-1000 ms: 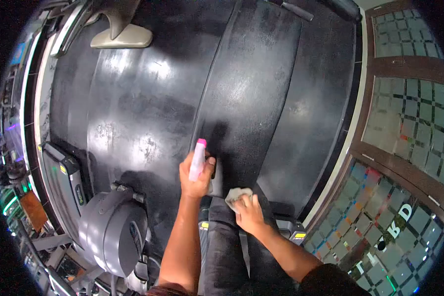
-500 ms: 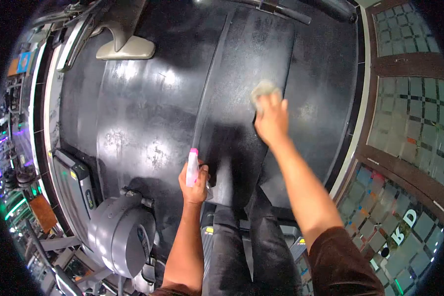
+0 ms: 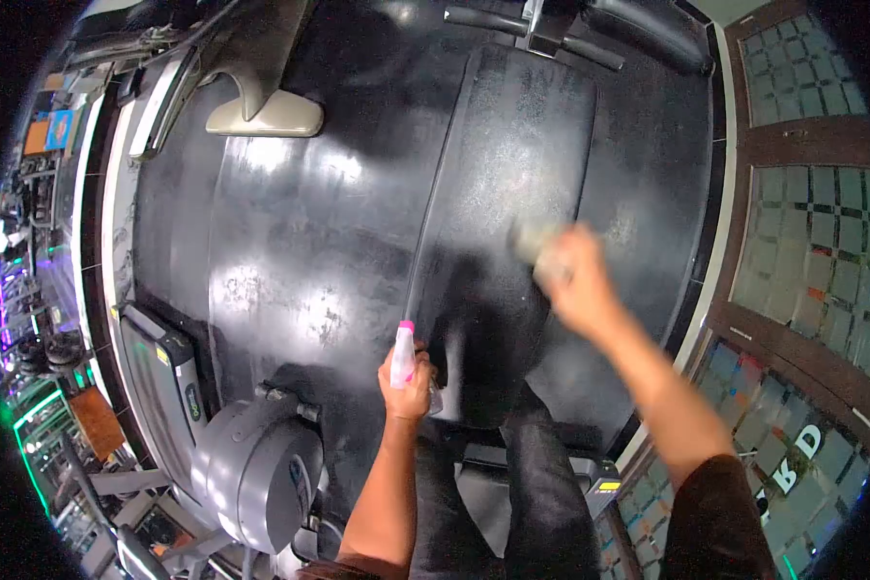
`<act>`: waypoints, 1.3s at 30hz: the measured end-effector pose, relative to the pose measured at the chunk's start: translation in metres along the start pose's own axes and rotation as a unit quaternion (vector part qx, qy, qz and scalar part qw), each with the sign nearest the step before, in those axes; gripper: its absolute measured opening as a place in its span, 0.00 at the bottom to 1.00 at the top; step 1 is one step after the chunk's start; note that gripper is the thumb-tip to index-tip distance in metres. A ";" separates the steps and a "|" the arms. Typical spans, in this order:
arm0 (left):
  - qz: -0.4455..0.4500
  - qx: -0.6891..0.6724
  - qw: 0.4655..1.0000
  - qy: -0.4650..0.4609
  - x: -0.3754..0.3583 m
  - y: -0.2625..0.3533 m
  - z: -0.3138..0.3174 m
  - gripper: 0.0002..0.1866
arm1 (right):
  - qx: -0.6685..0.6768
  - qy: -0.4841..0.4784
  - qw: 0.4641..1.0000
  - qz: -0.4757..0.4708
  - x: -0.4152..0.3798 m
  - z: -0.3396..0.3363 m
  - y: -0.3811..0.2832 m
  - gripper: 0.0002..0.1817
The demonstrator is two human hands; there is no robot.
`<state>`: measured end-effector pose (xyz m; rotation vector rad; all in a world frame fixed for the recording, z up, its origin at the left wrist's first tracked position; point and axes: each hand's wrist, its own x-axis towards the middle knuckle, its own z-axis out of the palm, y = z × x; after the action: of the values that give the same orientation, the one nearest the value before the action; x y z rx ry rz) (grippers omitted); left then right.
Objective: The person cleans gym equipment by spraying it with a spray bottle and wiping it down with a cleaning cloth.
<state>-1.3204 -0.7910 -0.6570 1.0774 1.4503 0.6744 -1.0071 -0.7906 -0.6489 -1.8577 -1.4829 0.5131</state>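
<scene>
A long black padded bench (image 3: 512,135) stretches away in front of my legs. My right hand (image 3: 575,275), blurred by motion, is closed on a pale cloth (image 3: 536,242) at the bench's right side. Near the bench's lower left edge, my left hand (image 3: 408,389) is wrapped round a spray bottle (image 3: 403,358) with a pink and white top. Most of the bottle's body is hidden behind the fingers.
Black matting (image 3: 290,222) covers the floor. A grey rounded machine housing (image 3: 251,474) stands at lower left, with a beige machine foot (image 3: 271,114) at upper left. Glass-paned doors (image 3: 812,242) line the right side. A black roller bar (image 3: 648,34) lies beyond the bench.
My right hand has moved with the cloth down the bench, toward me and slightly right. The view has shifted, so the surroundings and my left hand appear lower and farther right.
</scene>
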 end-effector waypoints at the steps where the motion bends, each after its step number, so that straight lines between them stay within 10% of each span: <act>1: -0.014 0.000 1.000 -0.005 0.002 -0.001 -0.002 0.09 | -0.009 0.031 0.999 0.028 0.039 -0.006 0.033 0.19; 6: -0.012 0.002 1.000 -0.020 0.008 -0.006 0.001 0.10 | -0.208 0.048 0.970 0.113 0.097 0.025 0.081 0.22; 11: -0.125 -0.085 0.985 -0.078 0.029 0.022 -0.004 0.10 | -0.266 -0.135 0.947 0.120 -0.060 0.091 -0.055 0.32; 15: -0.156 -0.148 0.965 -0.149 0.042 0.017 -0.053 0.10 | -0.147 -0.279 0.942 0.119 -0.187 0.123 -0.143 0.21; 19: -0.164 -0.157 0.962 -0.155 0.046 0.002 -0.122 0.11 | -0.003 -0.184 0.959 0.214 -0.118 0.101 -0.160 0.21; 21: -0.160 -0.124 0.968 -0.145 0.053 -0.014 -0.165 0.09 | -0.086 -0.054 0.990 0.093 -0.061 0.089 -0.121 0.21; 25: -0.146 -0.072 0.978 -0.128 0.080 -0.013 -0.237 0.09 | -0.192 0.038 0.966 0.166 0.069 0.083 -0.072 0.16; 33: -0.187 -0.141 0.962 -0.141 0.106 0.012 -0.265 0.08 | -0.217 -0.146 0.937 0.230 -0.146 0.219 -0.196 0.26; 39: -0.172 -0.079 0.961 -0.203 0.103 0.010 -0.270 0.09 | -0.103 -0.087 0.974 0.184 -0.080 0.177 -0.187 0.14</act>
<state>-1.5718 -0.6495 -0.6436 0.7577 1.1631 0.2896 -1.2765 -0.7998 -0.6435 -2.3235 -1.3442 0.7358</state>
